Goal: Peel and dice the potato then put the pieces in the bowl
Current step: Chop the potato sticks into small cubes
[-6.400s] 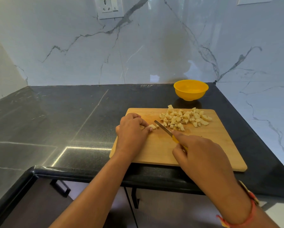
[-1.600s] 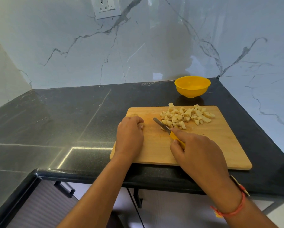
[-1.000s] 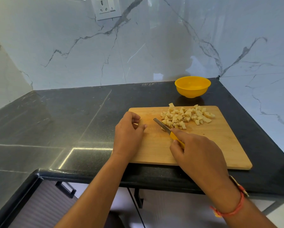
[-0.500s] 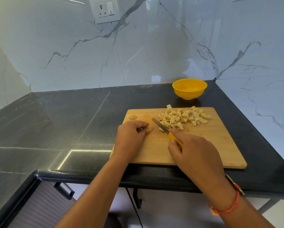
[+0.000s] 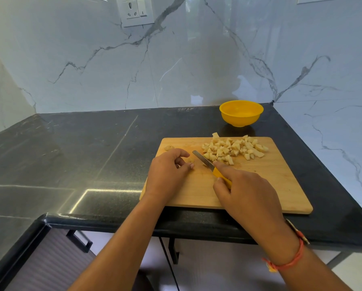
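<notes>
**Diced potato heaped on the board, bowl waiting behind**

The yellow bowl [image 5: 241, 120] stands on the black stone counter [image 5: 92, 154] just behind the wooden cutting board [image 5: 260, 185]; its inside shows only yellow. The diced potato [image 5: 232, 149] lies heaped on the board's far half, not yet in the bowl. The left hand [image 5: 167, 173] pinches a small potato piece [image 5: 190, 159] in curled fingers, beside the knife [image 5: 203, 159]. The right hand [image 5: 245, 196] grips the knife's yellow handle, forefinger along its top. White veined marble walls [image 5: 176, 59] carry a switched socket [image 5: 135, 10].
</notes>
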`<action>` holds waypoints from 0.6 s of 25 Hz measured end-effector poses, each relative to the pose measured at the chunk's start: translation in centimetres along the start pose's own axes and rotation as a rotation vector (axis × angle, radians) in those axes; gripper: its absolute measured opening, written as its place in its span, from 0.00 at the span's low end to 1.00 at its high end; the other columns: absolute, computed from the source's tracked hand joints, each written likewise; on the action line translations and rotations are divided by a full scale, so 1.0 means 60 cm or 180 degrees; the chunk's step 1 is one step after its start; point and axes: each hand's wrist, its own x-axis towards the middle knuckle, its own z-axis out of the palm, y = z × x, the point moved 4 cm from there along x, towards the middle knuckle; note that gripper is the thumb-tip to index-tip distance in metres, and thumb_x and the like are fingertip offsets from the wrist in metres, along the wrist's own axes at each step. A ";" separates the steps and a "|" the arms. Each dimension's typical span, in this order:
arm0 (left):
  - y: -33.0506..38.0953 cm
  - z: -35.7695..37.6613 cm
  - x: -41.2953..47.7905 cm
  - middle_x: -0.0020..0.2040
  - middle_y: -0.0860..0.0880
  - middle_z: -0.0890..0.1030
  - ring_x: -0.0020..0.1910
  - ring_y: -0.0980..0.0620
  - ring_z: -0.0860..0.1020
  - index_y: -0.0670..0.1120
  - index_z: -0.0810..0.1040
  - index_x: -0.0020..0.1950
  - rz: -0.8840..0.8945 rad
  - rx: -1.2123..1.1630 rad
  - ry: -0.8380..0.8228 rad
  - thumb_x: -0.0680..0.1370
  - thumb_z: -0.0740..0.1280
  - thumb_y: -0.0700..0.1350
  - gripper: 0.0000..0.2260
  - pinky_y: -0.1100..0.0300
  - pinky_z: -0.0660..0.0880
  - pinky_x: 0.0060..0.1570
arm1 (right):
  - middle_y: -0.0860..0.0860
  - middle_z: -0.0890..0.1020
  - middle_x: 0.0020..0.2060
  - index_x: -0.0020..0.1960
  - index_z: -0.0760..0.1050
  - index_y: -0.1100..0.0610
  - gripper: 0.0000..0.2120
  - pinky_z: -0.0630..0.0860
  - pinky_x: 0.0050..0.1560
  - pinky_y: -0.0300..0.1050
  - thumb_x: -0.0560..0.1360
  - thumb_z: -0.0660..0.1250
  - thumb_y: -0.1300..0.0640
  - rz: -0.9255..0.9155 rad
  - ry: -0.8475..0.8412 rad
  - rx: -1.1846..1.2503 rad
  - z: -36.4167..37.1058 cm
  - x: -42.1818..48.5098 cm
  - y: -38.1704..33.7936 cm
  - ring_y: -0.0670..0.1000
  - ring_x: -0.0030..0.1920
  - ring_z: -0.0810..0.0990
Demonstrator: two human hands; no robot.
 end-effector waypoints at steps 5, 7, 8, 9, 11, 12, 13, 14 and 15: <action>-0.002 0.005 0.003 0.46 0.57 0.83 0.42 0.62 0.77 0.52 0.82 0.58 0.0016 0.0062 0.0052 0.76 0.73 0.50 0.11 0.66 0.75 0.48 | 0.39 0.73 0.32 0.72 0.68 0.40 0.21 0.67 0.29 0.35 0.79 0.57 0.44 -0.0024 -0.0011 0.0049 0.006 0.003 -0.009 0.41 0.32 0.71; -0.004 0.006 0.004 0.47 0.57 0.83 0.42 0.64 0.76 0.51 0.83 0.57 0.0037 0.0093 0.0112 0.77 0.71 0.47 0.09 0.71 0.73 0.46 | 0.40 0.74 0.31 0.71 0.69 0.40 0.21 0.69 0.29 0.35 0.79 0.58 0.44 -0.0030 0.0015 0.0082 0.006 0.001 -0.012 0.41 0.31 0.71; -0.005 0.006 0.005 0.48 0.57 0.83 0.42 0.65 0.76 0.51 0.83 0.57 0.0042 0.0113 0.0134 0.78 0.71 0.46 0.09 0.74 0.70 0.45 | 0.40 0.74 0.31 0.71 0.69 0.40 0.21 0.70 0.29 0.36 0.79 0.58 0.45 -0.0035 0.0014 0.0088 0.006 0.000 -0.014 0.41 0.30 0.72; -0.006 0.007 0.006 0.48 0.57 0.83 0.41 0.65 0.75 0.51 0.84 0.56 0.0047 0.0135 0.0148 0.78 0.70 0.46 0.08 0.75 0.68 0.43 | 0.40 0.74 0.30 0.71 0.69 0.40 0.21 0.71 0.29 0.36 0.79 0.59 0.45 -0.0045 0.0011 0.0081 0.006 -0.001 -0.015 0.42 0.30 0.72; -0.007 0.008 0.009 0.47 0.57 0.83 0.41 0.65 0.75 0.52 0.84 0.54 0.0041 0.0165 0.0159 0.77 0.71 0.47 0.07 0.75 0.66 0.41 | 0.40 0.74 0.30 0.71 0.70 0.40 0.21 0.70 0.29 0.36 0.79 0.59 0.45 -0.0068 0.0021 0.0060 0.005 0.000 -0.017 0.42 0.30 0.71; -0.007 0.008 0.011 0.46 0.57 0.83 0.40 0.65 0.75 0.52 0.84 0.53 0.0026 0.0165 0.0159 0.77 0.71 0.48 0.06 0.75 0.66 0.40 | 0.40 0.74 0.30 0.71 0.70 0.40 0.21 0.70 0.29 0.36 0.78 0.59 0.45 -0.0071 0.0027 0.0051 0.004 0.000 -0.018 0.41 0.30 0.71; -0.007 0.009 0.012 0.45 0.58 0.83 0.40 0.65 0.75 0.52 0.84 0.52 0.0007 0.0155 0.0159 0.76 0.72 0.49 0.05 0.74 0.65 0.40 | 0.41 0.74 0.31 0.71 0.69 0.40 0.21 0.70 0.29 0.36 0.78 0.58 0.45 -0.0064 0.0023 0.0039 0.004 0.001 -0.018 0.41 0.30 0.72; -0.007 0.009 0.014 0.45 0.58 0.83 0.40 0.65 0.75 0.52 0.85 0.51 -0.0011 0.0141 0.0163 0.76 0.72 0.49 0.05 0.74 0.65 0.40 | 0.41 0.75 0.31 0.71 0.69 0.40 0.21 0.71 0.30 0.36 0.78 0.58 0.45 -0.0056 0.0009 0.0026 0.004 0.002 -0.019 0.42 0.30 0.72; -0.008 0.009 0.014 0.44 0.58 0.83 0.40 0.64 0.75 0.52 0.85 0.50 -0.0020 0.0133 0.0168 0.76 0.72 0.49 0.04 0.74 0.66 0.40 | 0.41 0.74 0.31 0.71 0.69 0.40 0.21 0.71 0.30 0.37 0.79 0.58 0.45 -0.0053 -0.0013 0.0014 0.005 0.003 -0.020 0.42 0.30 0.72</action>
